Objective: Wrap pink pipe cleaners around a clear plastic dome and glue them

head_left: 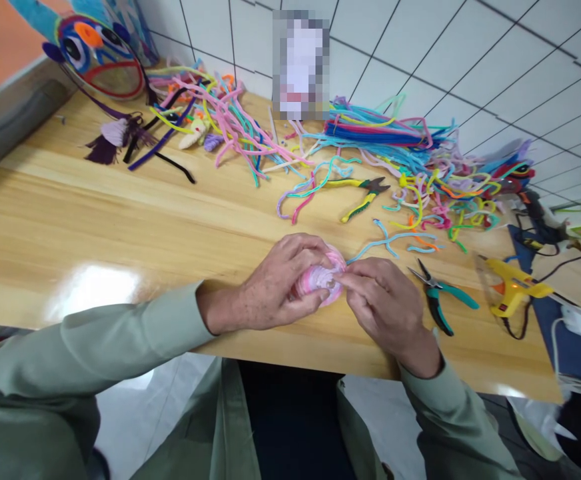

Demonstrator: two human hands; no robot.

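The left hand (283,283) curves around a pink-and-lilac coiled piece (315,277) in the head view, fingers bent over its far side and thumb along its near side, so it is partly closed with the piece in its grip. The right hand (388,303) has its fingers folded inward, with the index fingertip against the right part of the coil; whether it pinches anything there I cannot tell. The piece is near the front edge of the wooden table (145,227), between the two hands. A light-blue strand (370,248) lies just beyond the right hand, and teal-handled pliers (438,291) rest partly open beside that hand, with a yellow glue gun (513,287) farther right. Yellow-and-green cutters (373,188) lie beyond the coil, their handles spread. Behind them, fuzzy coloured stems (385,133) are heaped along the tiled wall (420,53), and a decorated round figure (115,77) stands at the far left.
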